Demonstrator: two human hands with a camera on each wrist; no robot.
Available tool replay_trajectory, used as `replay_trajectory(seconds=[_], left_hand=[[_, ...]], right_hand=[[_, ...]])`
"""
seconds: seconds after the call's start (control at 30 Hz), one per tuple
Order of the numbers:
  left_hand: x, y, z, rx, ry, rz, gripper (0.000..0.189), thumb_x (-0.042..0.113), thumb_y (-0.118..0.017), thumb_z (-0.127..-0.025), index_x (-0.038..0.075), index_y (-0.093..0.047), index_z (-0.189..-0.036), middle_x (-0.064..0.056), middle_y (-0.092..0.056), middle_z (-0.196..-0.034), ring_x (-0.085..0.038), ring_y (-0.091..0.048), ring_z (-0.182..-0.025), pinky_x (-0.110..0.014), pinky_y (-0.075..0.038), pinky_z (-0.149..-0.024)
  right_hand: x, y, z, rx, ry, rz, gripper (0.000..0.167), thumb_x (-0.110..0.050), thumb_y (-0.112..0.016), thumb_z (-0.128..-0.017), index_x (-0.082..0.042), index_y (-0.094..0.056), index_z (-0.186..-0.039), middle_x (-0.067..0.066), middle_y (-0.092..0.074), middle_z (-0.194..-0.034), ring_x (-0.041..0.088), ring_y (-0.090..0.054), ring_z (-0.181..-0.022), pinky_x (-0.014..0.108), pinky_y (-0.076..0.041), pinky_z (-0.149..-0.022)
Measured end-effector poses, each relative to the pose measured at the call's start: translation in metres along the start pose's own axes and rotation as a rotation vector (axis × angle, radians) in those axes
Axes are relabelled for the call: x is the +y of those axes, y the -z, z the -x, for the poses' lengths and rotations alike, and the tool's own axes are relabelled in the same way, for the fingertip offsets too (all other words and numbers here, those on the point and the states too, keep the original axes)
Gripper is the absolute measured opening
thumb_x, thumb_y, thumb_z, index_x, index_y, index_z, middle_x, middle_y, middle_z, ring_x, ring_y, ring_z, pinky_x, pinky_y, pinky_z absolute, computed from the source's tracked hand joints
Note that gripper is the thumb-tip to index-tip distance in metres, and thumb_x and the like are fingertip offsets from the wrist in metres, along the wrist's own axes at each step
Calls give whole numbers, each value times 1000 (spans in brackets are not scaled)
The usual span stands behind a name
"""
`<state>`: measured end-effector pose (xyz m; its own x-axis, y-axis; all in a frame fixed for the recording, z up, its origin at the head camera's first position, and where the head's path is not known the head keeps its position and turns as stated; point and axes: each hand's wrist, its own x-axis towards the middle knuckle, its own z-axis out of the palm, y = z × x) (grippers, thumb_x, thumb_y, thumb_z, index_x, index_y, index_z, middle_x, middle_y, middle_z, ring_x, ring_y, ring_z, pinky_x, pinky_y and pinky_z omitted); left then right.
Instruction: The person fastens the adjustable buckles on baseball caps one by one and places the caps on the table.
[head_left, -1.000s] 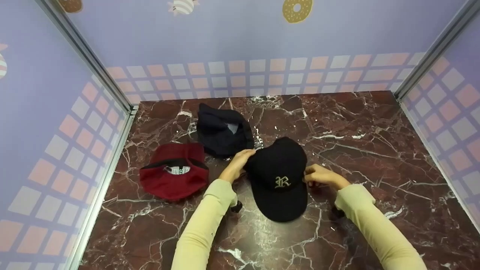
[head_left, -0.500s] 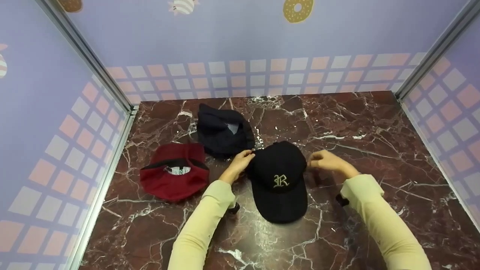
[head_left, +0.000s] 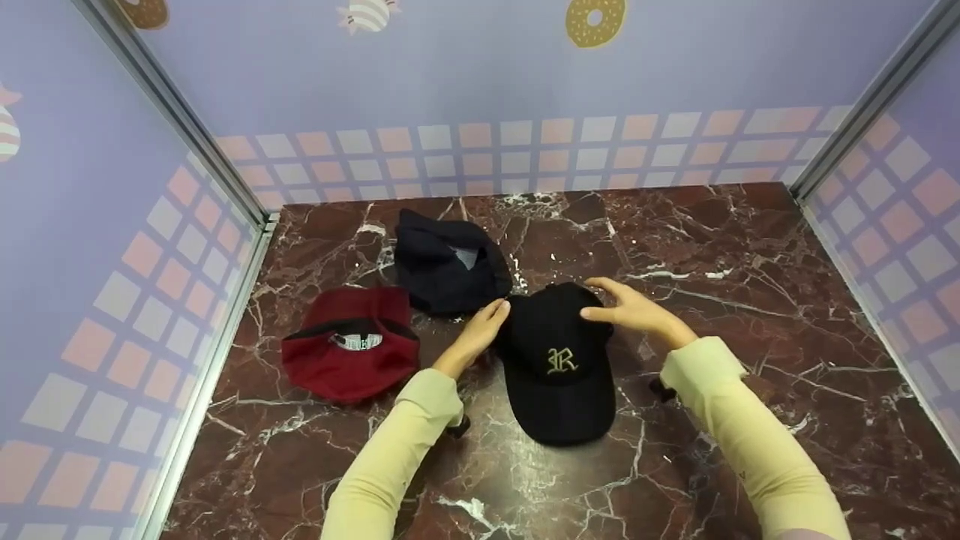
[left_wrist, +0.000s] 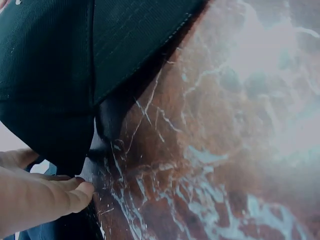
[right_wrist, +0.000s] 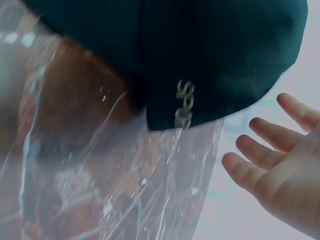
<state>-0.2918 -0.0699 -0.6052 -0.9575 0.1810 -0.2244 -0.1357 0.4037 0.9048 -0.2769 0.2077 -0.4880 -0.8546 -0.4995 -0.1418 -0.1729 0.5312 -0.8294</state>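
A black baseball cap [head_left: 559, 360] with a gold letter R on its front lies on the dark red marble tabletop, its brim toward me. At its back left edge my left hand [head_left: 480, 330] pinches the rim; in the left wrist view the fingers [left_wrist: 55, 197] are at the cap's lower corner. My right hand [head_left: 634, 306] is at the crown's right side with fingers spread. In the right wrist view those straight fingers [right_wrist: 267, 137] stand apart from the cap, whose side has small pale stitching. Whether the thumb touches the crown I cannot tell.
A dark navy cap [head_left: 442, 270] lies behind and left of the black one, close to my left fingers. A dark red cap [head_left: 352, 367], with its inside and label showing, is farther left. Patterned lilac walls [head_left: 480, 82] enclose the marble tabletop [head_left: 720, 240] at back and sides.
My right hand let go of the cap's right side, moved away, then came back higher beside the crown with its fingers spread. The crown has sunk slightly; my left hand stays at its edge.
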Motion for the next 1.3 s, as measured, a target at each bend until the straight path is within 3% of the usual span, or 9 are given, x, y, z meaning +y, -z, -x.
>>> replay_trajectory(seconds=[0.17, 0.33, 0.53, 0.7, 0.83, 1.07, 1.3], left_hand=[[66, 16, 54, -100, 56, 42, 61, 43, -39, -91, 10, -25, -139, -12, -23, -145, -27, -18, -134, -41, -19, -107], [88, 25, 76, -220, 41, 93, 66, 37, -45, -90, 7, -17, -141, -14, -16, -147, -29, -14, -134, -43, -20, -107], [65, 20, 65, -282, -2, 137, 84, 37, -62, -79, 10, -14, -142, -14, -16, -146, -29, -21, -132, -40, -23, -105], [50, 13, 57, -317, -38, 86, 93, 31, -69, -73, 11, -11, -142, -14, -15, -146, -27, -25, -130, -39, -23, -106], [50, 11, 57, -338, -45, 66, 93, 21, -71, -73, 8, -9, -142, -16, -16, -145, -29, -25, -130, -40, -20, -107], [77, 16, 78, -329, -46, -6, 86, 16, -67, -75, 2, -13, -140, -20, -19, -144, -32, -24, -130, -42, -20, -106], [51, 6, 60, -296, -28, -9, 91, 24, -70, -73, 9, -12, -142, -17, -20, -144, -30, -26, -130, -42, -21, -106]], right_hand=[[-10, -7, -12, -46, -15, -61, 71, -31, -63, -80, -4, -28, -135, 19, -33, -136, 35, -34, -123, 48, -28, -101], [-17, -12, -21, -90, -29, -2, 77, -35, -64, -77, -6, -25, -136, 19, -34, -136, 33, -35, -122, 47, -27, -101], [-20, -18, -27, -157, -60, 79, 83, -39, -67, -74, -6, -24, -137, 18, -33, -137, 33, -37, -121, 46, -28, -101], [-21, -22, -27, -171, -98, 114, 83, -41, -68, -72, -7, -27, -137, 18, -36, -136, 33, -40, -119, 46, -30, -99], [-21, -24, -27, -180, -113, 80, 81, -38, -68, -73, -5, -29, -136, 19, -39, -134, 33, -43, -116, 46, -33, -97], [-19, -27, -27, -183, -112, -1, 76, -29, -70, -73, -6, -31, -134, 21, -45, -126, 32, -50, -107, 43, -38, -92], [-14, -27, -26, -167, -85, -28, 75, -26, -71, -72, -5, -32, -133, 19, -39, -133, 34, -46, -111, 44, -37, -93]])
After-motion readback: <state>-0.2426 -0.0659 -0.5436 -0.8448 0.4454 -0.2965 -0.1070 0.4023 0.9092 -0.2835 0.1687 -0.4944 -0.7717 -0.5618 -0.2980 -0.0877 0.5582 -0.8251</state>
